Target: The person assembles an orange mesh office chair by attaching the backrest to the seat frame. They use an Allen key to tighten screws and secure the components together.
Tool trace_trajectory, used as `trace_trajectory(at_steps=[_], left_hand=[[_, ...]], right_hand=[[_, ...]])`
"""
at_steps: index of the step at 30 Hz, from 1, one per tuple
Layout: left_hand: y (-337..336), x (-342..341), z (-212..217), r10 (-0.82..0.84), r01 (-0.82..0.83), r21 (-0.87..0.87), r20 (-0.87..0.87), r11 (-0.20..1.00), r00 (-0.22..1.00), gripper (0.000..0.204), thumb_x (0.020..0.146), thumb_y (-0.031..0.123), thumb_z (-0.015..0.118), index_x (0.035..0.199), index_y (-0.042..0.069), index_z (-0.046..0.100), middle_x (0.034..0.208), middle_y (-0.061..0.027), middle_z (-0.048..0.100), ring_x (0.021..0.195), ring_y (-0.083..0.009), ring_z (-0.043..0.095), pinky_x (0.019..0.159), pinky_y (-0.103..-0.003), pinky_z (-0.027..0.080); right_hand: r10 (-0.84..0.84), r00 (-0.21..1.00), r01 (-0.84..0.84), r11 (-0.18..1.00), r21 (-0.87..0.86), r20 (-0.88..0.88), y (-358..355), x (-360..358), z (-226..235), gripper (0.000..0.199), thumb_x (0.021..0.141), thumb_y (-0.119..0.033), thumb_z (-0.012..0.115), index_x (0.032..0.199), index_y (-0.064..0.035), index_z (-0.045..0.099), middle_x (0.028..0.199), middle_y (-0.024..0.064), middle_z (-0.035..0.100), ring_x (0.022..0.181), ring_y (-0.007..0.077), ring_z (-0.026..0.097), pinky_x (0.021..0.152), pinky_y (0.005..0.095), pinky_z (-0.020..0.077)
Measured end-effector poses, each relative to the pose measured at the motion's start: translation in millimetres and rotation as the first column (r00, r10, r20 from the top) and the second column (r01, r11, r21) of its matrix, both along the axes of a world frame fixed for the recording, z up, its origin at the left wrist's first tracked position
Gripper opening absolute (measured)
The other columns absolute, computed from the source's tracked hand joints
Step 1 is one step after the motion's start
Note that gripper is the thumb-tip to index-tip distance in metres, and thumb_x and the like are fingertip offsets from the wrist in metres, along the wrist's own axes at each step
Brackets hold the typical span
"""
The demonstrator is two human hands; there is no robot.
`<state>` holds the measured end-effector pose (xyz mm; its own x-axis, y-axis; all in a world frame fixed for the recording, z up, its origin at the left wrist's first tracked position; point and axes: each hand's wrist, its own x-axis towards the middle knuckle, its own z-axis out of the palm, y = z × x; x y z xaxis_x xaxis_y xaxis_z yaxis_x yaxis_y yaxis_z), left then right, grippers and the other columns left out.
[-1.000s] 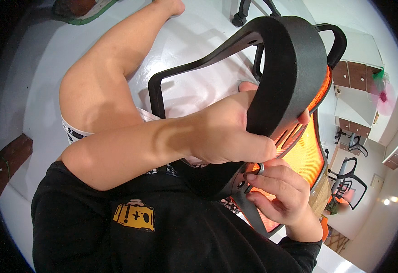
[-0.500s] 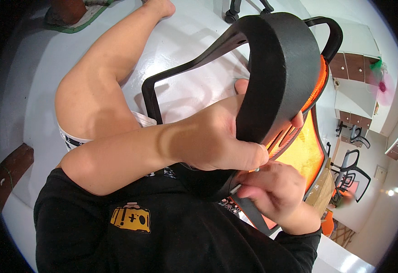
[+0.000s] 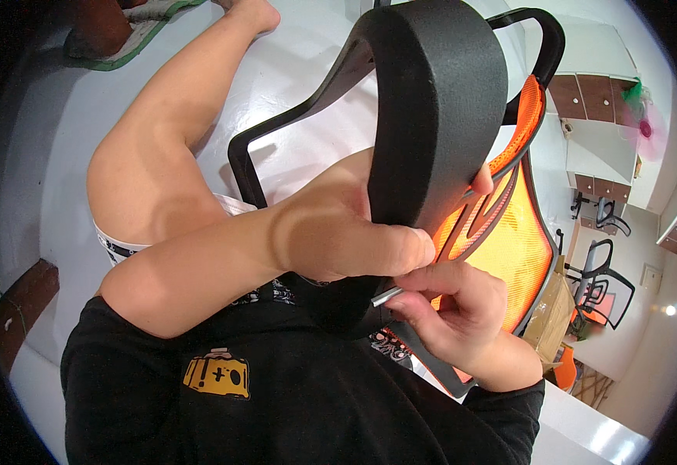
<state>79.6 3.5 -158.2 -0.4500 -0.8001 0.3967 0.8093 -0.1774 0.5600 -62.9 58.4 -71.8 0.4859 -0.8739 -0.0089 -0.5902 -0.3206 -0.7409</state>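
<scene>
A black armrest (image 3: 447, 101) of an office chair with an orange mesh back (image 3: 520, 248) stands tilted close in front of me. My left hand (image 3: 346, 232) is closed round the armrest's near part, with the thumb on this side and a fingertip showing at its far edge. Just below, my right hand (image 3: 462, 310) pinches a thin metal hex key (image 3: 387, 295) between thumb and fingers, beside the armrest's lower end. Only a short shiny length of the key shows; the rest is hidden in the fingers, and I cannot tell whether it sits in a bolt.
My bare leg (image 3: 145, 147) stretches over the pale floor (image 3: 60, 194) on the left. A green-edged mat (image 3: 114, 60) and a brown wooden post (image 3: 25, 302) lie beyond it. To the right are a cardboard box (image 3: 548, 318), other black chairs (image 3: 602, 287), cabinets (image 3: 586, 97) and a pink fan (image 3: 647, 128).
The armrest and both hands have shifted left and slightly up in view. More of the hex key shows now, as the right hand has turned a little.
</scene>
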Motion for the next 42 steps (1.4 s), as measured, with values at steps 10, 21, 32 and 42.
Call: trace_trajectory(at_steps=[10, 21, 32, 42], left_hand=[[0, -4, -5, 0.051, -0.051, -0.097, -0.004, 0.994, 0.999, 0.047, 0.068, 0.006, 0.055, 0.114, 0.001, 0.046, 0.104, -0.0058, 0.05, 0.097, -0.0135, 0.048, 0.087, -0.028, 0.038], [-2, -5, -3, 0.015, -0.015, -0.098, -0.008, 0.995, 1.0, 0.047, 0.068, 0.01, 0.055, 0.113, 0.0, 0.046, 0.102, -0.0075, 0.052, 0.096, -0.0145, 0.049, 0.085, -0.029, 0.039], [-3, -5, -5, 0.012, -0.017, -0.091, -0.056, 0.996, 0.998, 0.046, 0.066, 0.008, 0.056, 0.111, 0.0, 0.047, 0.097, -0.0059, 0.051, 0.091, -0.0137, 0.049, 0.082, -0.028, 0.04], [1, -4, -3, -0.029, 0.03, 0.012, -0.085, 0.999, 0.996, 0.05, 0.067, 0.002, 0.058, 0.115, 0.002, 0.044, 0.105, -0.0049, 0.049, 0.099, -0.0143, 0.047, 0.089, -0.03, 0.037]], right_hand=[[-0.342, 0.894, 0.113, 0.796, 0.594, 0.288, 10, -16, 27, 0.017, 0.079, 0.0, 0.063, 0.087, 0.0032, 0.048, 0.083, 0.0137, 0.061, 0.075, 0.0125, 0.062, 0.067, 0.0214, 0.0488], [0.203, 0.962, -0.243, 0.941, -0.235, -0.18, -29, -23, 17, 0.014, 0.059, -0.008, 0.072, 0.071, -0.0113, 0.066, 0.085, 0.0027, 0.055, 0.081, 0.0203, 0.053, 0.069, 0.0304, 0.0408], [0.271, 0.919, -0.351, 0.894, -0.279, -0.287, -40, -19, 19, 0.014, 0.055, -0.01, 0.067, 0.068, -0.0116, 0.068, 0.085, 0.0024, 0.055, 0.083, 0.0211, 0.052, 0.07, 0.03, 0.0411], [0.259, 0.861, -0.444, 0.803, -0.397, -0.438, -36, -19, 21, 0.017, 0.051, -0.015, 0.067, 0.069, -0.0157, 0.064, 0.082, -0.0005, 0.055, 0.082, 0.0201, 0.052, 0.068, 0.0294, 0.0388]])
